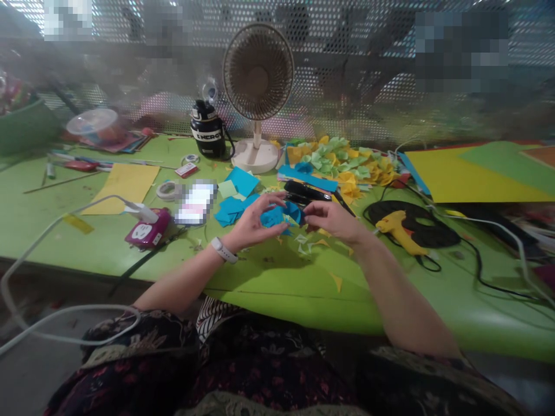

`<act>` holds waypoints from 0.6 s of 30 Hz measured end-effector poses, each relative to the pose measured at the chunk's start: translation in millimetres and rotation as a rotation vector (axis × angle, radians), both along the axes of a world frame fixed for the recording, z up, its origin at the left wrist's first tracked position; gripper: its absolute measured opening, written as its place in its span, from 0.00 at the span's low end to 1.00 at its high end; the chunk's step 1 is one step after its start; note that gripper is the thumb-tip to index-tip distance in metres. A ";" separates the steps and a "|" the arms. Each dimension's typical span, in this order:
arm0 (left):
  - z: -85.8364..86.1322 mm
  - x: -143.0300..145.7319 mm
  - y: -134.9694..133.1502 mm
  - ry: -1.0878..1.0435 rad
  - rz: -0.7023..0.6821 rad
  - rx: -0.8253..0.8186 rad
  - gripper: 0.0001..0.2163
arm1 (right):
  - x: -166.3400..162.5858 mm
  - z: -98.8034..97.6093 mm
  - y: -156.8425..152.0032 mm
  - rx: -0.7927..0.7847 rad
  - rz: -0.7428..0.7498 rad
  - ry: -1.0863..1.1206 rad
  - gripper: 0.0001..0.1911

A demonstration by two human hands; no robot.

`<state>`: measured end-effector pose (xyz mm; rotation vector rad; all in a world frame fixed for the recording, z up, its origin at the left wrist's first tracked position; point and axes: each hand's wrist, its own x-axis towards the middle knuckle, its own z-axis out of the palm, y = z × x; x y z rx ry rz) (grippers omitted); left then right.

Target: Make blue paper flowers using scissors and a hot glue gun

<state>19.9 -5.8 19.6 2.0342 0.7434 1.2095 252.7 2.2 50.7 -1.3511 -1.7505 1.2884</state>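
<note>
My left hand (255, 224), with a white band on its wrist, is curved with thumb and fingers apart. Crumpled blue paper (272, 217) shows in the gap between them. My right hand (332, 221) has its fingertips pinched together at the edge of a curled blue paper piece (295, 212). A black stapler (306, 190) lies just beyond both hands. Flat blue paper squares (243, 182) are to the left, and small yellow and pale green scraps (303, 244) lie below my fingers.
Behind the hands stand a fan (259, 72) and a black bottle (207, 130). Folded green and yellow paper pieces (347, 159) are heaped at the back. A yellow glue gun (401, 231) with its cord lies right; a phone (196, 202) and purple power socket (148, 228) are left.
</note>
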 end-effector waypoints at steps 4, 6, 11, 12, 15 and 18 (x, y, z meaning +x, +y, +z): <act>-4.0 0.7 3.3 0.041 0.010 0.026 0.10 | -0.8 3.8 -1.3 -0.114 -0.010 0.081 0.06; -7.9 2.1 6.0 0.040 0.021 -0.028 0.09 | -0.7 6.0 -1.4 -0.176 -0.028 0.109 0.06; -17.0 5.7 12.7 -0.034 -0.003 -0.309 0.12 | -1.0 4.4 -0.2 -0.301 -0.064 0.204 0.07; -16.8 5.9 13.4 -0.059 -0.023 -0.355 0.13 | -1.4 2.3 0.2 -0.324 -0.061 0.229 0.08; -12.1 5.4 13.2 -0.155 -0.068 -0.522 0.15 | -4.2 -4.6 1.1 -0.377 -0.047 0.297 0.09; -6.3 4.4 11.9 -0.234 -0.054 -0.690 0.18 | -6.2 -5.8 1.9 -0.345 -0.055 0.281 0.10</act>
